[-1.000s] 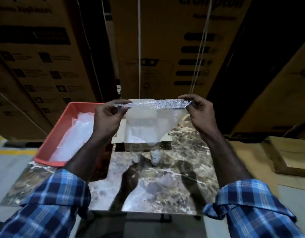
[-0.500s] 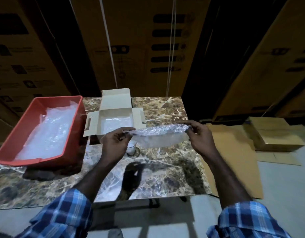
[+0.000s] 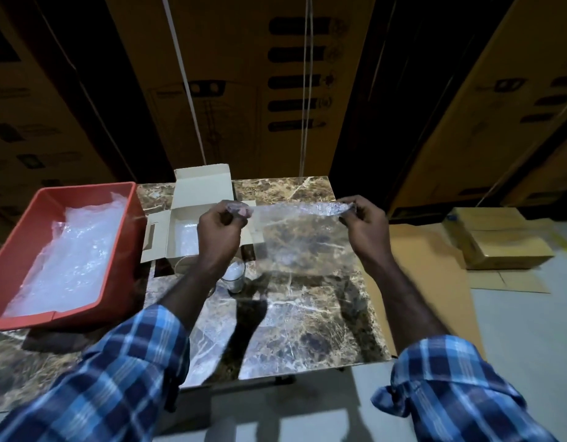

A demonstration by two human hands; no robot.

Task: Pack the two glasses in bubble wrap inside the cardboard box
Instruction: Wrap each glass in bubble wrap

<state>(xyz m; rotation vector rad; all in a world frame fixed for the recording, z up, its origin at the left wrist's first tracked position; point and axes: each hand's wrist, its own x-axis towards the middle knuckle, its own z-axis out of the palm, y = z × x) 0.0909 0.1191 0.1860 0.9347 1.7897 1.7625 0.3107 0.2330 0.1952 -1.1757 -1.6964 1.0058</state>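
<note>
Left hand (image 3: 219, 229): you pinch one corner of the bubble wrap (image 3: 303, 231).
Right hand (image 3: 366, 225): you pinch the other corner.
Glass (image 3: 233, 275): upright on the surface (image 3: 295, 330).

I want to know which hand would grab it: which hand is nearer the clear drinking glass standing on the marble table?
Left. The left hand is just above the clear drinking glass; the right hand is well off to its right.

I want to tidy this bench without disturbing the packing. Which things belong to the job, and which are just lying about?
Part of the job:
- bubble wrap sheet, pinched by left hand and right hand
- open cardboard box
- glass on the table
- red tray of spare wrap

Lying about:
- flat cardboard on the floor
- closed boxes beside it
</note>
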